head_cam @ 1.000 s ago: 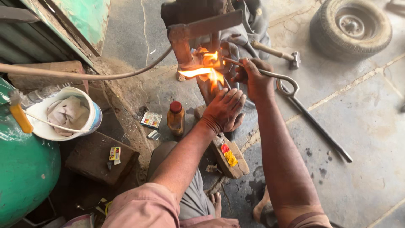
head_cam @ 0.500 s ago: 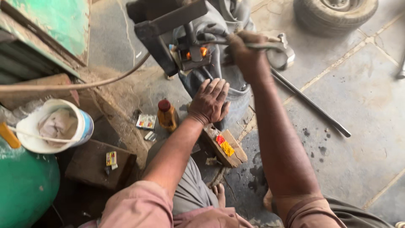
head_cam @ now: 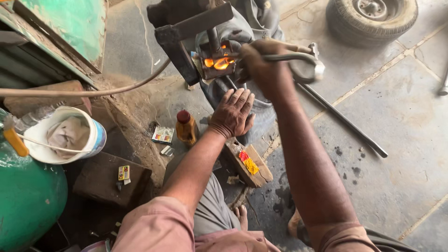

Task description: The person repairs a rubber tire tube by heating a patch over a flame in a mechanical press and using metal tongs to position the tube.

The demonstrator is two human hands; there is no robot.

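My right hand (head_cam: 259, 63) grips a bent metal rod (head_cam: 298, 58) whose tip reaches a small glowing metal piece (head_cam: 215, 63) with orange flame, held under a dark steel frame (head_cam: 186, 32). My left hand (head_cam: 233, 113) rests palm down with fingers spread on a dark rubber tube (head_cam: 261, 114) on the floor, just below the hot piece. A wooden block (head_cam: 249, 163) with a red and yellow scrap lies under my left wrist.
A small brown bottle (head_cam: 185, 127) stands left of my left hand, beside small packets (head_cam: 162, 135). A white bucket (head_cam: 70, 135) with cloth, a green cylinder (head_cam: 28, 200) and a hose (head_cam: 93, 91) lie left. A long steel bar (head_cam: 343, 120) and a tyre (head_cam: 371, 18) lie right.
The big flame has shrunk to a small orange glow. My right hand stays on the rod; my left hand remains on the rubber. The view has tilted down.
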